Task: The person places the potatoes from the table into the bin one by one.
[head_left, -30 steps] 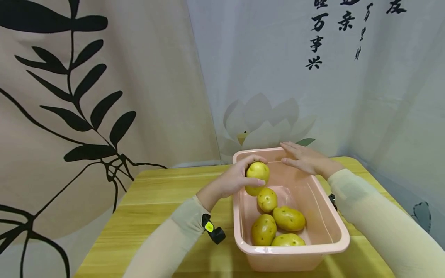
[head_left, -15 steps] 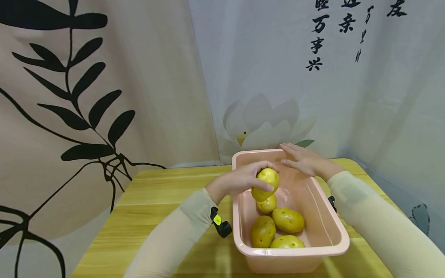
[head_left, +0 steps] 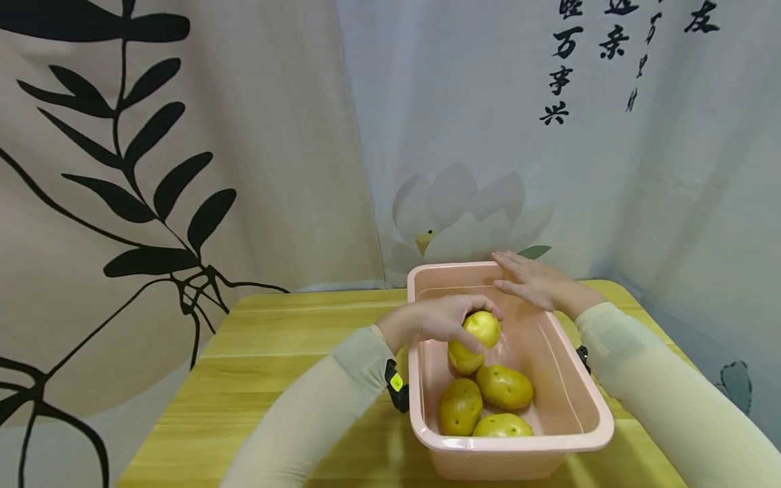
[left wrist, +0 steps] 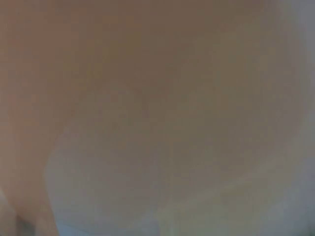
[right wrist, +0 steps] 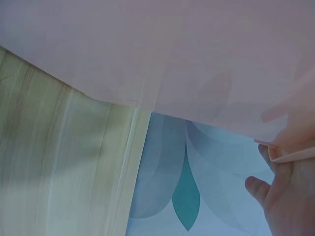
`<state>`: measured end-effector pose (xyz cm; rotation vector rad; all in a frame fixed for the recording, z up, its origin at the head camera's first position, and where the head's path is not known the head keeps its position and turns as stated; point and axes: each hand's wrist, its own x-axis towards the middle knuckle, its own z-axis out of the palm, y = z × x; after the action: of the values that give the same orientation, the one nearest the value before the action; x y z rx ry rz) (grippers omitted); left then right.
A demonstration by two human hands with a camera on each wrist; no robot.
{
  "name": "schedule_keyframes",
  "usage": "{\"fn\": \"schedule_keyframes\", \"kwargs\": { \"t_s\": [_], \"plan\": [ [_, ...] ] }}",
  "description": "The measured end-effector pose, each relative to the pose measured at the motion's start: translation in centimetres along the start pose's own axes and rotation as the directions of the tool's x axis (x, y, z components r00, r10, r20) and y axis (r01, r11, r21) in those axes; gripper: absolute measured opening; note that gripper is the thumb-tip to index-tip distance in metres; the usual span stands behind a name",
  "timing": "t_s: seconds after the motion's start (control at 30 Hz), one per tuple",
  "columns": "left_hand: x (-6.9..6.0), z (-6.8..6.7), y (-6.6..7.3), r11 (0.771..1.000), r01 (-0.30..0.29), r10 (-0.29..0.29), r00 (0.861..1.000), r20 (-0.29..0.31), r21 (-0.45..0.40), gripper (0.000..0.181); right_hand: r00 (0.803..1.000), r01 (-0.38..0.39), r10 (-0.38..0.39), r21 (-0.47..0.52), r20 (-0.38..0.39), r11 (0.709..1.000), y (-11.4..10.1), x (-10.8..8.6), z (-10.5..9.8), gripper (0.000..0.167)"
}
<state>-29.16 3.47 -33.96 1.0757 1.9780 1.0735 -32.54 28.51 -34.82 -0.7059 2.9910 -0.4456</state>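
Observation:
In the head view, a yellow potato point(head_left: 485, 328) is gripped by my left hand point(head_left: 436, 318) inside the pink plastic basin point(head_left: 564, 386). Just below it is another potato point(head_left: 462, 360), partly hidden by the thumb and the held one. Nearer the front lie an oblong potato point(head_left: 505, 388), a rounder one point(head_left: 460, 407) and one by the front wall, a potato point(head_left: 503, 426) partly cut off by the rim. My right hand point(head_left: 539, 281) rests with straight fingers on the far right rim; its fingertips also show at the rim in the right wrist view. The left wrist view is too blurred to read.
The basin stands on a yellow wood-grain table point(head_left: 305, 346). Behind the table hangs a pale curtain point(head_left: 274, 135) printed with dark leaves, a lotus flower and writing. A black wrist strap point(head_left: 398, 388) sits on the left sleeve, close to the basin's left rim.
My left hand has moved right and down into the basin with its potato, from near the left rim to over the other potatoes. The right hand has stayed on the rim.

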Motion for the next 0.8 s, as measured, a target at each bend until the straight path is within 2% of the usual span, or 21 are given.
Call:
{"fn": "schedule_keyframes", "kwargs": {
  "t_s": [0.2, 0.33, 0.5, 0.8],
  "plan": [
    [0.25, 0.10, 0.09, 1.000, 0.032, -0.031, 0.994, 0.109, -0.001, 0.061, 1.000, 0.013, -0.013, 0.012, -0.009, 1.000, 0.16, 0.01, 0.11, 0.075],
    [0.38, 0.10, 0.10, 0.999, 0.029, -0.027, 0.988, 0.150, -0.013, 0.063, 1.000, 0.021, -0.021, 0.017, -0.011, 1.000, 0.25, 0.08, 0.13, 0.074],
    [0.42, 0.16, 0.16, 0.999, 0.022, -0.018, 0.985, 0.170, -0.023, 0.064, 1.000, 0.011, -0.011, 0.021, -0.005, 1.000, 0.32, 0.13, 0.17, 0.073],
    [0.28, 0.23, 0.30, 0.998, 0.053, -0.047, 0.987, 0.155, -0.034, 0.065, 1.000, 0.011, -0.011, 0.020, 0.007, 1.000, 0.17, 0.23, -0.05, 0.075]
  ]
}}
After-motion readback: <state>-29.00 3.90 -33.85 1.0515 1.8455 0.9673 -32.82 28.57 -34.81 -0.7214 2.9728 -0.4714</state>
